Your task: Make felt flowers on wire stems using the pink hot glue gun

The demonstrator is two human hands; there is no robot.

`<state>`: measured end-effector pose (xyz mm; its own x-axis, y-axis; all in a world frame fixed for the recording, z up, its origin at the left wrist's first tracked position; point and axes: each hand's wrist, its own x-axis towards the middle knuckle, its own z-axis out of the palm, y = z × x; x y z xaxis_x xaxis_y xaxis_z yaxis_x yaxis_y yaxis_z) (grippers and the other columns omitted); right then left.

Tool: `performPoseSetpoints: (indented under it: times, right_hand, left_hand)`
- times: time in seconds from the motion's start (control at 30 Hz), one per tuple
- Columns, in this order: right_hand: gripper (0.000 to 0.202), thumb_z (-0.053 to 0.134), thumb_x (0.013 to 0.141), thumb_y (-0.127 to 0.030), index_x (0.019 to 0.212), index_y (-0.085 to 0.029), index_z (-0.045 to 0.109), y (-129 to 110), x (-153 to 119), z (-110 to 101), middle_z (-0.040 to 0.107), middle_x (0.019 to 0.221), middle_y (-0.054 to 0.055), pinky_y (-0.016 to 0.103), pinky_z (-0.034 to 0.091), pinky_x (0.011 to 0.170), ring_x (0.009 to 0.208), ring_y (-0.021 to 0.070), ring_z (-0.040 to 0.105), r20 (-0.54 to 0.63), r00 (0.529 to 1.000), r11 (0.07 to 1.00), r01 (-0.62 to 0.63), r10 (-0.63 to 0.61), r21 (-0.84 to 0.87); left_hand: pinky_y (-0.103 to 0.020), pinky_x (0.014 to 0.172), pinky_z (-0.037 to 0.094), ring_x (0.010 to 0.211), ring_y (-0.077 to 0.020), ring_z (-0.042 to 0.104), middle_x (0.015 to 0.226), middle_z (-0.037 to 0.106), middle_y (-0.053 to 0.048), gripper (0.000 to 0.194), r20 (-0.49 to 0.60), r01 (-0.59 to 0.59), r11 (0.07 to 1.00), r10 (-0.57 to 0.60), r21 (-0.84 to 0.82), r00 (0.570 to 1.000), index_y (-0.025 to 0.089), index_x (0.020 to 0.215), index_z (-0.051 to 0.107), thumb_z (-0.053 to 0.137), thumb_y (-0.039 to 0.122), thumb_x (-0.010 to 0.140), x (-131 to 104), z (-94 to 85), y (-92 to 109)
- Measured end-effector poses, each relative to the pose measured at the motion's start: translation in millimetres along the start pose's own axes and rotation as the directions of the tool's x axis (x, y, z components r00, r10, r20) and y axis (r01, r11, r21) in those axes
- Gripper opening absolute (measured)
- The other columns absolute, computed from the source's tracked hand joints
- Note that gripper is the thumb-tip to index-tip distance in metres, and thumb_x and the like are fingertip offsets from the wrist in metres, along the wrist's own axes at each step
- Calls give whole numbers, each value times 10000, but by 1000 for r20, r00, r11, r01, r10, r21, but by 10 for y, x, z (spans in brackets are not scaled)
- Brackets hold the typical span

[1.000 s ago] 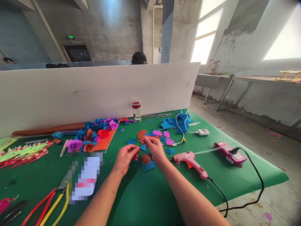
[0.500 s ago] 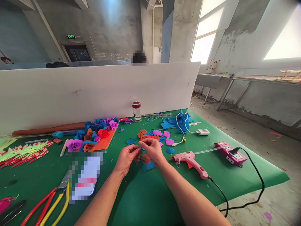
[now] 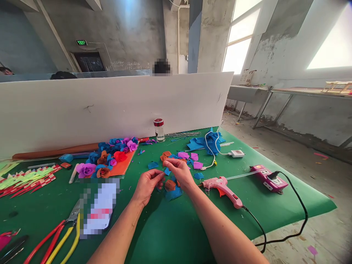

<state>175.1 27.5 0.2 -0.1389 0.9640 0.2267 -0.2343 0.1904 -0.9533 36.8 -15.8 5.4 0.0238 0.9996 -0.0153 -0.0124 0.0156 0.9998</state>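
Observation:
Over the middle of the green table (image 3: 165,234), my left hand (image 3: 148,184) is closed in a pinch, its fingertips on something too small to make out. My right hand (image 3: 180,173) pinches just above and to the right, close to the left fingertips; what it holds is also too small to name. Beneath and around the hands lie brown petals (image 3: 169,185), blue petals (image 3: 173,193) and purple petals (image 3: 198,165). A pink glue gun (image 3: 224,187) rests on the table right of my right hand.
Paper flowers (image 3: 103,172) lie on an orange sheet at the left, with a phone (image 3: 100,209) and red-and-yellow-handled shears (image 3: 62,234) nearer. A glass jar (image 3: 159,130) stands before the white board (image 3: 118,106). A pink power strip (image 3: 269,178) trails a black cable.
My right fingertips have moved slightly up and away from my left ones, opening a small gap between the hands. The view has shifted a little.

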Motion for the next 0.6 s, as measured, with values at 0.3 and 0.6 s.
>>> performPoseSetpoints:
  times: [0.3,0.6]
  right_hand:
    - [284,724,661,-442,699,-162,696,59,-14,31,656,665,11,229,395,573,602,121,535,-20,999,999,-35,35,0]
    - [373,622,751,-529,713,-172,724,-44,1,-20,693,750,31,249,427,650,682,146,557,-30,999,999,15,-16,-46]
  left_hand:
    - [-214,473,401,519,-100,473,591,571,12,321,43,-25,999,23,43,999,148,746,677,751,451,668,-11,19,6]
    - [-220,473,407,518,-110,495,602,602,4,310,21,-13,999,12,48,1000,163,728,675,759,450,649,-8,8,-3]
